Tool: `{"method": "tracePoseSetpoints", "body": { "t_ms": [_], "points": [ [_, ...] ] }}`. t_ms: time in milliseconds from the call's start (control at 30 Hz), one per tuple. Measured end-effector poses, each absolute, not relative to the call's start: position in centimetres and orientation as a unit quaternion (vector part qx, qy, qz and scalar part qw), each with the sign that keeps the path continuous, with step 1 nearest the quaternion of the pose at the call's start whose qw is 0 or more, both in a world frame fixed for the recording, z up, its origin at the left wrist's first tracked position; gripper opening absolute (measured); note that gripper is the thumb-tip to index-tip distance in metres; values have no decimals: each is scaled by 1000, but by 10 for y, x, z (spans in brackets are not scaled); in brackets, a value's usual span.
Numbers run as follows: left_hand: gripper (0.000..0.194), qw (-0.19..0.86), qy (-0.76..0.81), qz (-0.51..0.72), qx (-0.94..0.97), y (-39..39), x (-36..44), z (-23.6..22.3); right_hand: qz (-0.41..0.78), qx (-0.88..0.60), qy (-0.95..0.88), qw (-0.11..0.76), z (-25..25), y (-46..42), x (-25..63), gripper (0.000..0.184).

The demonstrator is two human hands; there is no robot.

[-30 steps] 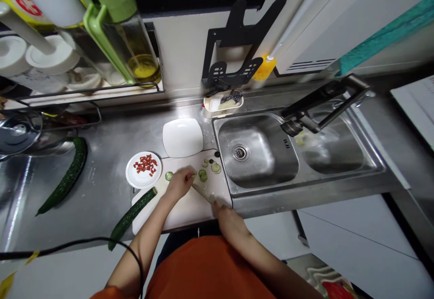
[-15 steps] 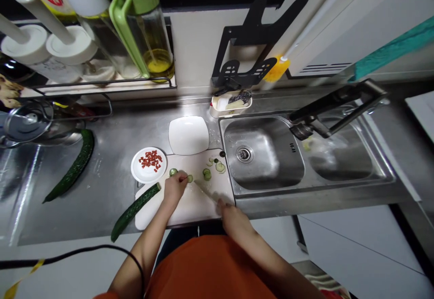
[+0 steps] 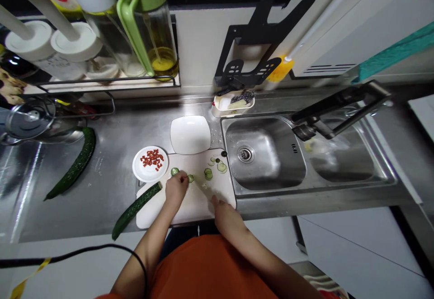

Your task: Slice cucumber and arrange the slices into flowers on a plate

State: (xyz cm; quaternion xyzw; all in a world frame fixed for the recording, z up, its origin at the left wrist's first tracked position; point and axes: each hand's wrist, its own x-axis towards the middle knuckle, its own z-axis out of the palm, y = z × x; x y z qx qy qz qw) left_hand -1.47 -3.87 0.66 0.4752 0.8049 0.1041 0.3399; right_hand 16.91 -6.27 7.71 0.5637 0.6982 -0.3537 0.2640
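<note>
My left hand [image 3: 176,189] rests on the white cutting board [image 3: 154,213] with its fingertips pinched on a small cucumber piece [image 3: 190,178]. My right hand [image 3: 224,213] is closed round the handle of a knife [image 3: 206,189], whose blade lies across the board toward the left hand. Several cucumber slices [image 3: 214,168] lie at the board's far right corner, and one more slice [image 3: 174,171] sits near the left hand. A long cucumber half [image 3: 135,208] lies across the board's left edge.
A small white plate of red chopped bits [image 3: 150,163] and an empty square white plate [image 3: 190,134] stand behind the board. A whole cucumber [image 3: 73,168] lies left on the steel counter. A double sink [image 3: 267,154] with a faucet [image 3: 335,109] is right. Bottles crowd the rack above.
My left hand has drawn back a little from the slices, keeping a small piece at its fingertips. The knife has shifted slightly left. The view moved a little.
</note>
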Motion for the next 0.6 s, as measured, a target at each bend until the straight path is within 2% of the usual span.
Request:
{"method": "tracePoseSetpoints", "body": {
  "t_ms": [600],
  "points": [
    [15, 366, 801, 108, 461, -37, -20, 2, -367, 560, 688, 281, 84, -57, 155, 44]
  ]
}}
